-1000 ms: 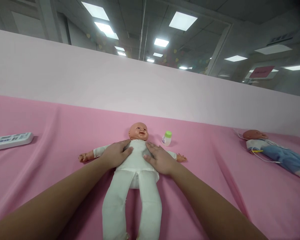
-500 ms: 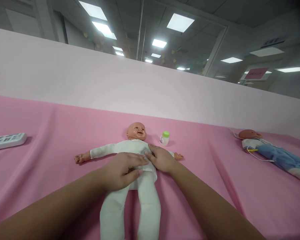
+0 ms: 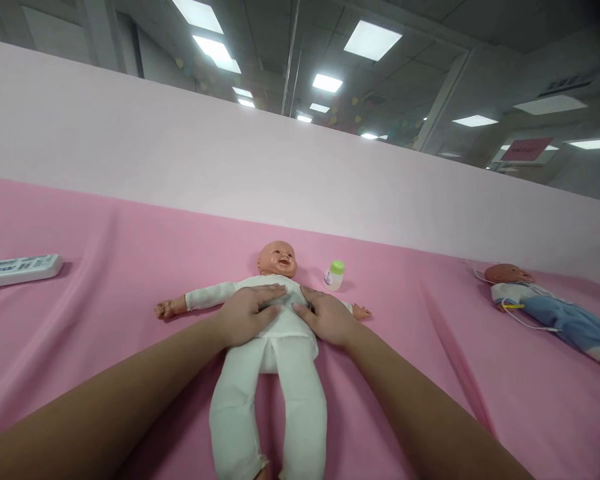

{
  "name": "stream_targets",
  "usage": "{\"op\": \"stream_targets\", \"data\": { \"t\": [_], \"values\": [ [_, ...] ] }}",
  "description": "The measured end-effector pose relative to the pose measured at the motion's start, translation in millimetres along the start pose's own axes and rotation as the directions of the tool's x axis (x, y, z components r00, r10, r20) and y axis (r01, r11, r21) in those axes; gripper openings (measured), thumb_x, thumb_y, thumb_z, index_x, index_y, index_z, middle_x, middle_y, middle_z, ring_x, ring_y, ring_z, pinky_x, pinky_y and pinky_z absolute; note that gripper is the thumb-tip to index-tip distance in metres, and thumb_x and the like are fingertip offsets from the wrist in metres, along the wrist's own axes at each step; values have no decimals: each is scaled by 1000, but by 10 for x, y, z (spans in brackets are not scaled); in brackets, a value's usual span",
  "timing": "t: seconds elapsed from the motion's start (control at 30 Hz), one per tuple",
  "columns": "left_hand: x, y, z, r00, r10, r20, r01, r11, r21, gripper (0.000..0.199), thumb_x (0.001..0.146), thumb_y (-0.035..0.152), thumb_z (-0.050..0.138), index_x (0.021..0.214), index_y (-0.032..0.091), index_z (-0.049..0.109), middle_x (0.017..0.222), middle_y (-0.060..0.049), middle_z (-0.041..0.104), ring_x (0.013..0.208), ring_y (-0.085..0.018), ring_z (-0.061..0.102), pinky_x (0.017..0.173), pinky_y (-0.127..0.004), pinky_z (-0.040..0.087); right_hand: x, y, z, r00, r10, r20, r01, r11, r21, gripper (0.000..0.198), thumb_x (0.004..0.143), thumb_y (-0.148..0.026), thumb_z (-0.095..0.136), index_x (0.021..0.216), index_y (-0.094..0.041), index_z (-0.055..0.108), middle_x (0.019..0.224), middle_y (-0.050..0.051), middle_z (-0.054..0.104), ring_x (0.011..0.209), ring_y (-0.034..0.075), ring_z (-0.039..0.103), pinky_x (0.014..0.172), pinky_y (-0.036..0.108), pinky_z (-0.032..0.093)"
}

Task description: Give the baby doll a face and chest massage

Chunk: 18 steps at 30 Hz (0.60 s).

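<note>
A baby doll in a white cloth suit lies on its back on a pink sheet, head away from me and arms spread. My left hand rests on the left side of its chest, fingers stretched out toward the middle. On the right side of the chest lies my right hand, also with extended fingers, partly covering the doll's arm. Both hands are open, and a small gap parts them. Beyond my right hand, beside the doll's head, stands a small clear bottle with a green cap.
At the left edge lies a long white case with printed markings. A second doll in blue and white clothing, with thin white tubing on it, lies at the right. A pale panel rises behind the sheet, below glass.
My left hand has moved up from the doll's belly to its chest, level with the right hand. The right hand stays on the chest. The view has shifted slightly.
</note>
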<state>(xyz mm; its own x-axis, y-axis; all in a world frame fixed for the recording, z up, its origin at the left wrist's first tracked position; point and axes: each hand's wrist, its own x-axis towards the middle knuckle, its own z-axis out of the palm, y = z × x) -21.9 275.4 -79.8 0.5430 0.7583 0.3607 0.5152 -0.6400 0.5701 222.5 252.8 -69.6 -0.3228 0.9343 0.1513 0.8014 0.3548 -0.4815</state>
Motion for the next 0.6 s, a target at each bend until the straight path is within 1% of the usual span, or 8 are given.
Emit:
{"op": "stream_targets", "data": {
  "t": [0.1, 0.2, 0.3, 0.4, 0.43, 0.5, 0.57, 0.6],
  "values": [
    [7, -73, -1, 995, -86, -57, 89, 995, 51, 62, 96, 42, 52, 150, 14, 58, 157, -7, 52, 149, -28, 45, 127, -42, 32, -10, 2, -3, 999, -41, 5, 41, 999, -13, 57, 103, -58, 46, 147, -25, 57, 142, 11, 67, 133, 33, 60, 107, 46, 45],
    [30, -173, -43, 977, -187, -106, 196, 977, 82, 63, 97, 42, 48, 152, 12, 54, 157, -9, 53, 146, -28, 48, 126, -42, 33, -8, 18, 6, 999, -53, 1, 53, 998, -21, 56, 104, -57, 45, 149, -25, 56, 143, 11, 66, 135, 34, 58, 109, 47, 45],
    [44, -245, -80, 975, -192, -108, 203, 974, 102, 59, 100, 39, 41, 152, 15, 55, 155, -8, 55, 144, -26, 51, 124, -41, 35, 11, 49, 35, 997, -74, -29, 72, 995, -63, 53, 103, -54, 49, 146, -24, 59, 141, 12, 67, 137, 34, 56, 114, 51, 41],
    [42, -271, -77, 978, -179, -108, 193, 972, 136, 58, 100, 38, 40, 151, 15, 56, 155, -9, 55, 144, -27, 51, 123, -42, 35, 3, 19, 51, 980, -138, -143, 125, 987, -100, 48, 100, -47, 57, 140, -21, 64, 141, 14, 66, 141, 37, 53, 121, 59, 33],
    [40, -275, -70, 977, -183, -113, 198, 970, 141, 58, 100, 39, 40, 150, 14, 56, 155, -10, 56, 144, -28, 52, 123, -42, 35, -17, -23, 50, 965, -185, -187, 172, 982, -82, 46, 100, -43, 58, 139, -20, 65, 142, 15, 66, 141, 36, 52, 122, 60, 31],
    [36, -281, -56, 975, -187, -119, 203, 970, 137, 58, 100, 39, 41, 149, 13, 57, 154, -11, 57, 143, -29, 53, 122, -43, 37, -86, -157, 45, 920, -321, -226, 334, 942, 20, 42, 100, -36, 56, 138, -21, 66, 143, 13, 66, 139, 32, 55, 121, 57, 37],
    [34, -289, -46, 979, -168, -120, 182, 976, 117, 56, 101, 39, 40, 148, 16, 59, 152, -10, 59, 141, -28, 55, 121, -42, 39, -172, -323, 54, 858, -479, -186, 509, 843, 173, 36, 101, -31, 54, 134, -25, 68, 138, 9, 69, 131, 26, 63, 113, 48, 49],
    [34, -293, -44, 980, -153, -123, 167, 980, 107, 54, 101, 39, 40, 147, 17, 60, 151, -8, 61, 140, -27, 56, 120, -41, 40, -208, -398, 68, 826, -542, -155, 563, 791, 240, 34, 101, -29, 54, 131, -26, 70, 134, 7, 72, 126, 23, 66, 110, 44, 52]
  ]
}}
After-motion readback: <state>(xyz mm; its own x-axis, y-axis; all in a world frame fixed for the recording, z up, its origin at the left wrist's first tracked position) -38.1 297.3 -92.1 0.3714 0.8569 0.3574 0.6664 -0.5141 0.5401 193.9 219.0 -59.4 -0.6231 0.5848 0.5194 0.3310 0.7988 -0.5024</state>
